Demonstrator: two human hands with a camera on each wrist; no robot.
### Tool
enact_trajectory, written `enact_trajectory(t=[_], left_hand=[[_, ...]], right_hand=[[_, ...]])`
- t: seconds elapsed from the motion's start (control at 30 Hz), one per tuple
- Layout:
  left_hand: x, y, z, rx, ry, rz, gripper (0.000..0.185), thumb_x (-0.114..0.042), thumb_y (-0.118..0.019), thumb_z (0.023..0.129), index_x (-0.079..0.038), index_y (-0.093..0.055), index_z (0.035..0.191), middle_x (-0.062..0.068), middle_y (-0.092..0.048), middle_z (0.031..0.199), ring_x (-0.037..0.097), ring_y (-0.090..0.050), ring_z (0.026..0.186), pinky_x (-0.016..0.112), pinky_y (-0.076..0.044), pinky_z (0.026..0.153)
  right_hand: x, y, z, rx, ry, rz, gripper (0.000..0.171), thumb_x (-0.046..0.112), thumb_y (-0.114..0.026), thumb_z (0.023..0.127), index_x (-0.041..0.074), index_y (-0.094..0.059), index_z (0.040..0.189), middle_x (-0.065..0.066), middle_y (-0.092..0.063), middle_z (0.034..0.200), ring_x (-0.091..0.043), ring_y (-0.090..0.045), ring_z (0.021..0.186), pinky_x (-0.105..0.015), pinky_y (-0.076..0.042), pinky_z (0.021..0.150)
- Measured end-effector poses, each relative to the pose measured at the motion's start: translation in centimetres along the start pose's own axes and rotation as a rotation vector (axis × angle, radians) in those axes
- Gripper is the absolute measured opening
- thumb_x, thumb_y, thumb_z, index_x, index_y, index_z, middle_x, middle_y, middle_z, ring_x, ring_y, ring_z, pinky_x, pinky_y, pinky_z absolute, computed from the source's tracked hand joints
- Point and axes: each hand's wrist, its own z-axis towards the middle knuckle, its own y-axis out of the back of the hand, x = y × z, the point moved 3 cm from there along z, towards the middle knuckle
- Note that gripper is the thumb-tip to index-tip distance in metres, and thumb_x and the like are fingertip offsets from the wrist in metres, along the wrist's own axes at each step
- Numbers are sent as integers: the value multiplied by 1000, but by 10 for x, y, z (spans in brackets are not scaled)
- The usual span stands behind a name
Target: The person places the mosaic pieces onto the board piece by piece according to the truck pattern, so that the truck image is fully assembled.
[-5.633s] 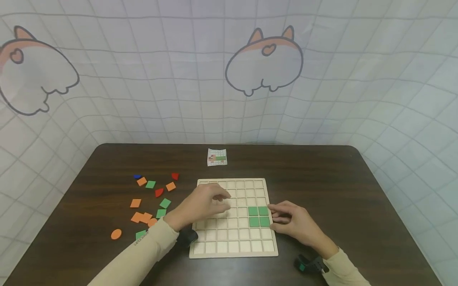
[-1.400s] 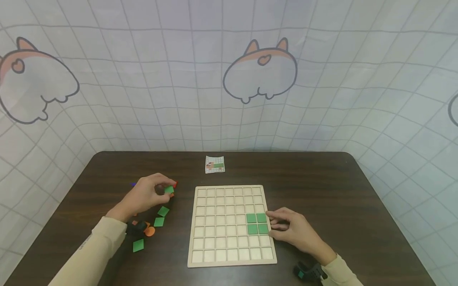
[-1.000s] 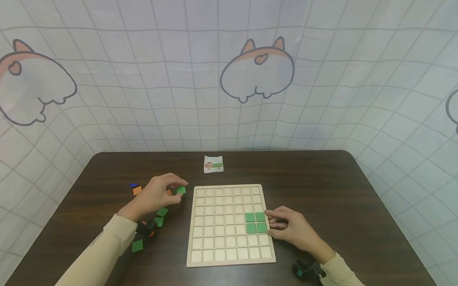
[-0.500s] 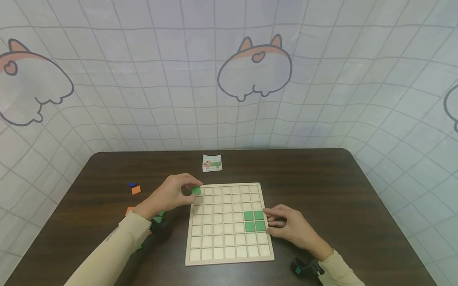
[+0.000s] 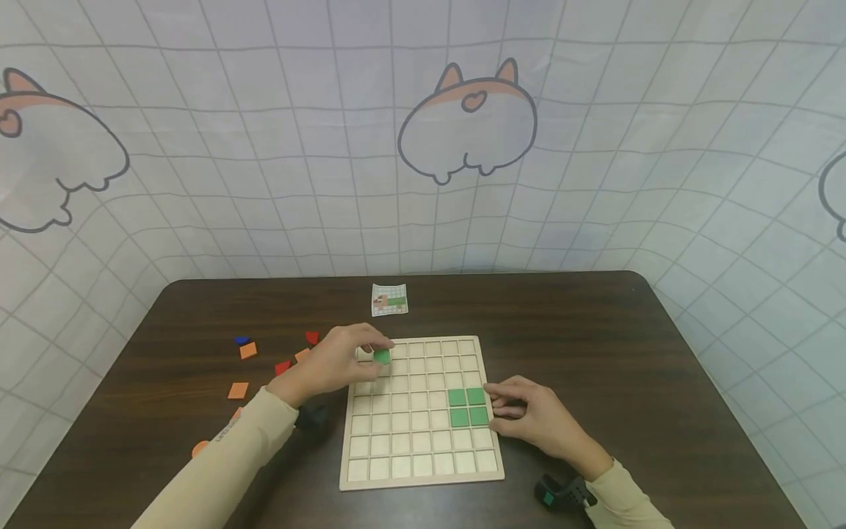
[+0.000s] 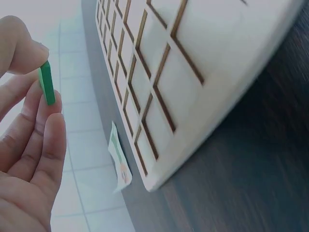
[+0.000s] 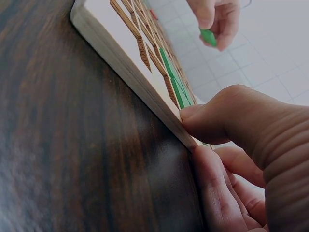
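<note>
My left hand pinches a small green square tile between thumb and fingertips. In the head view it is over the far-left part of a pale wooden grid board; the left wrist view shows the tile raised and tilted on edge. Against the board's right edge lies my right hand, holding the rim with thumb and curled fingers. Close to its fingertips, several green tiles sit in the board's cells as a two-by-two block.
Loose pieces are scattered left of the board: orange squares, red pieces and a blue piece. The left forearm covers some of that area. Beyond the board lies a small printed card with a coloured grid pattern.
My left hand was over the board, then took a green tile among the loose pieces at left and carried it right, over the far-left cells. My right hand stays at the board's edge.
</note>
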Motion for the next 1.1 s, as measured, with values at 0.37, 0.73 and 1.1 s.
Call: enact_trajectory(t=[0.37, 0.73, 1.1], left_hand=[[-13, -18, 13, 74, -24, 25, 37, -14, -71, 88, -8, -74, 125, 1, -73, 119, 16, -67, 101, 41, -59, 90], [-21, -36, 20, 121, -70, 81, 35, -15, -74, 88, -9, -76, 122, 1, -74, 122, 13, -68, 101, 28, -57, 87], [-31, -53, 24, 131, -89, 112, 36, -11, -71, 82, -13, -78, 117, -2, -76, 116, 12, -67, 106, 30, -57, 95]], right_hand=[[-1, 0, 0, -9, -6, 14, 54, 14, -84, 85, 6, -68, 136, -9, -66, 118, -1, -65, 99, -16, -58, 88], [-2, 0, 0, -11, -11, 16, 54, 14, -84, 85, 6, -68, 136, -9, -66, 118, -2, -66, 99, -16, -58, 88], [-1, -1, 1, -10, -16, 12, 54, 13, -84, 84, 5, -68, 135, -10, -66, 118, -1, -66, 98, -16, -58, 89]])
